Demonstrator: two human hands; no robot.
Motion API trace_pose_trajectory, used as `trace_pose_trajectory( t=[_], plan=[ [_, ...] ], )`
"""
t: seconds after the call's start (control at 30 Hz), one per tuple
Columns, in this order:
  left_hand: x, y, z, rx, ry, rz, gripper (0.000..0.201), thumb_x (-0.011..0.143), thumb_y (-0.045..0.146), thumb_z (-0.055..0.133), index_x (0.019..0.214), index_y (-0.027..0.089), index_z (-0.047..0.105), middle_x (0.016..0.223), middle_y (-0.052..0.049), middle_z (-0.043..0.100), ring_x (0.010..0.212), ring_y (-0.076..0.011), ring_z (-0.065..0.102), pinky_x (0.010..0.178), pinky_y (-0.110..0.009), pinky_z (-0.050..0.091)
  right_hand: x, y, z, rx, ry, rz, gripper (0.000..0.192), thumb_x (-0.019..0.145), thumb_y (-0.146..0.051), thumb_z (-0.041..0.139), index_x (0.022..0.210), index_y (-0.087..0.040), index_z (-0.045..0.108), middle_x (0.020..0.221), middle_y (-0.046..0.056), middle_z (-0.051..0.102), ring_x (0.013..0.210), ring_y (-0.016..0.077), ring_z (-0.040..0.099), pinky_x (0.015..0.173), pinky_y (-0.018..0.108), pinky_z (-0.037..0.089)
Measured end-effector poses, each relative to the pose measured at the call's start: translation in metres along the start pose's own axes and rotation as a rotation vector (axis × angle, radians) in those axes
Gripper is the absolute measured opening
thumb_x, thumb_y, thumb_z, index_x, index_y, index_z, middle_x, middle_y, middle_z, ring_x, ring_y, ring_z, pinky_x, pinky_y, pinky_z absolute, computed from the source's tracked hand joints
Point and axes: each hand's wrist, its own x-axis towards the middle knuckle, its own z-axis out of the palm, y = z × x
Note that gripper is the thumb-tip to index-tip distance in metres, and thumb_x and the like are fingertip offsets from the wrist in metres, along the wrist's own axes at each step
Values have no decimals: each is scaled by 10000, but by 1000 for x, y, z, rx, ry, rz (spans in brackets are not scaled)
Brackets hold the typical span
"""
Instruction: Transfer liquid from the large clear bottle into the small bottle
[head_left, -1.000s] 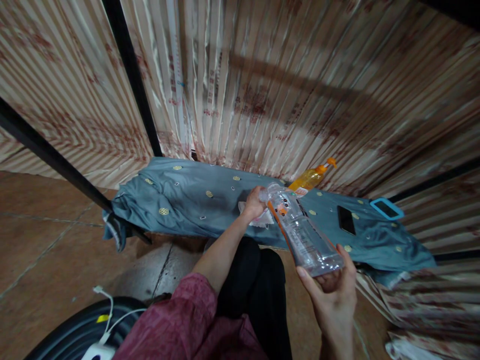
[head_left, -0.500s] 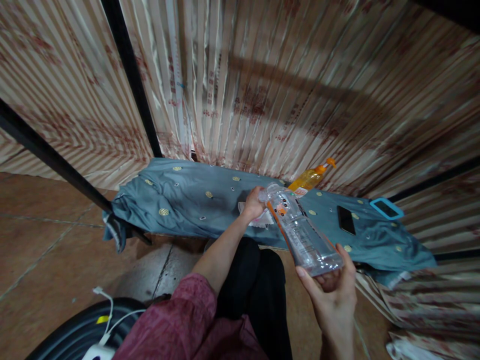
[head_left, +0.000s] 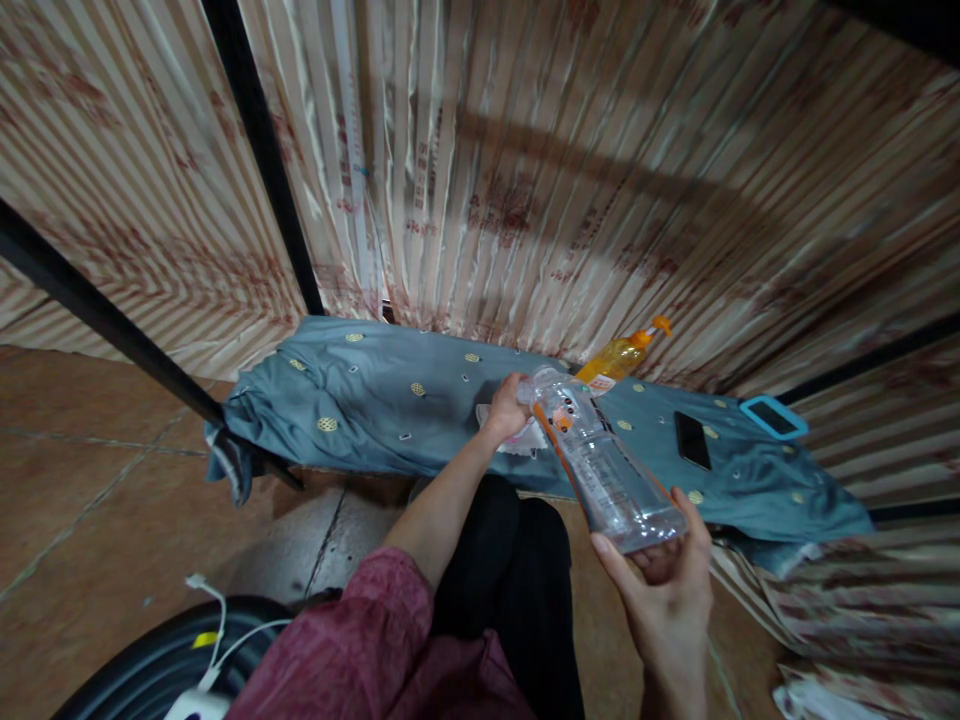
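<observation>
The clear plastic bottle [head_left: 611, 475] was held at a slant over the front edge of a cloth-covered surface, its neck end pointing to the upper left of the view and its base toward the lower right. It bore an orange strip along one side and printed markings. The left hand [head_left: 510, 408] grasped the bottle at the neck; its fingertips were partly hidden. The right hand [head_left: 664, 580] gripped the base, with the thumb on the near side and a finger on the far side.

Beneath the left hand, a white packet [head_left: 531, 438] lay on the blue-grey cloth [head_left: 375, 400], which was patterned with small yellow motifs. Just beyond the clear bottle was an amber pump bottle [head_left: 616, 360] with an orange top. To the right lay a dark phone [head_left: 692, 440] and, farther along, a blue-framed device [head_left: 775, 419].

A maroon sleeve [head_left: 352, 640] covered the left upper arm, and black trousers [head_left: 525, 570] showed below. Behind the surface hung a pleated, red-patterned curtain [head_left: 517, 230], with a dark post [head_left: 259, 150] standing before it. At lower left, a white adapter [head_left: 199, 703] with cables rested on a black ribbed object [head_left: 127, 672] above the brown floor [head_left: 90, 490].
</observation>
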Motion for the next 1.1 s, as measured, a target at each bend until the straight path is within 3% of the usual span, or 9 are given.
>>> trace_pose_trajectory(
  t=[0.43,1.1],
  plan=[
    [0,2,-1,-23,21,-14,397,722,226,826,1085,195,669,1114,-81,739,1061,-257,688,975,-357,517,0,-1,0,4,-3,-4,1153,607,-504,923,1568,-176,376,1369,233,601,1001,291,711,885,471,602],
    [1,6,-4,8,7,-15,379,697,138,795,1049,192,666,1114,-73,731,1040,-242,684,972,-353,519,-1,0,1,23,-16,-4,1125,641,-482,917,1575,-192,361,1392,222,597,1094,322,702,913,490,596]
  ],
)
